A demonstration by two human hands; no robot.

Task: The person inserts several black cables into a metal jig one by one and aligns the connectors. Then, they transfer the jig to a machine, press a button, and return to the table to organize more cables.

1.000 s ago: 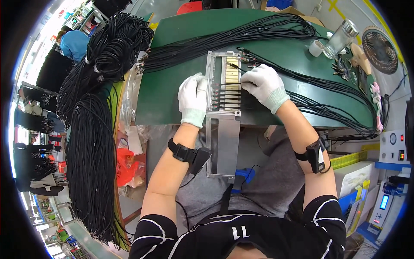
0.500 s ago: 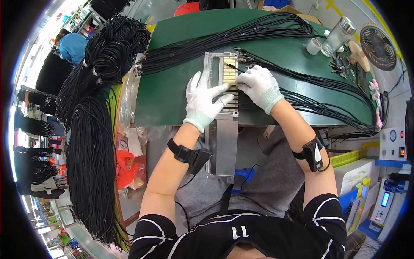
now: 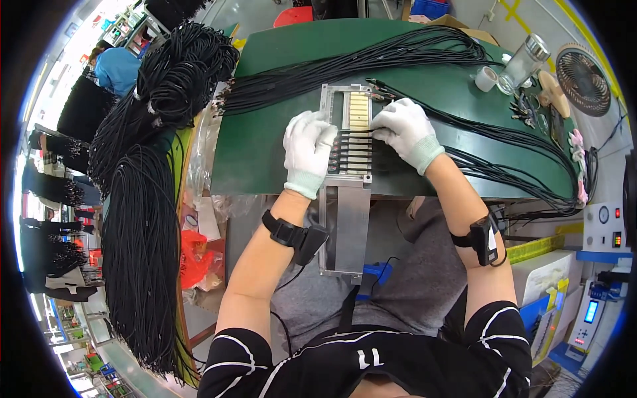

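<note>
A silver metal fixture (image 3: 346, 229) with a row of crosswise slots lies over the table's near edge. Its upper slots show cream-coloured blocks (image 3: 359, 109), while several black cables (image 3: 352, 159) lie side by side in the lower ones. My right hand (image 3: 408, 132), in a white glove, pinches a black cable (image 3: 358, 132) at the fixture's right edge. That cable crosses the slots toward my left hand (image 3: 307, 149), also gloved, at the left rail. The left fingers are curled with the thumb close to them; whatever they hold is hidden.
Long black cable bundles lie across the green table (image 3: 259, 156) behind and right of the fixture. A large cable bundle (image 3: 142, 252) hangs at the left. At the far right stand a glass bottle (image 3: 524, 63), a white tape roll (image 3: 486, 79) and a fan (image 3: 582, 79).
The left hand has drawn back leftward off the slots, its outstretched fingers now curled. The right hand has shifted slightly, and a cable now spans the slots where its fingertips are.
</note>
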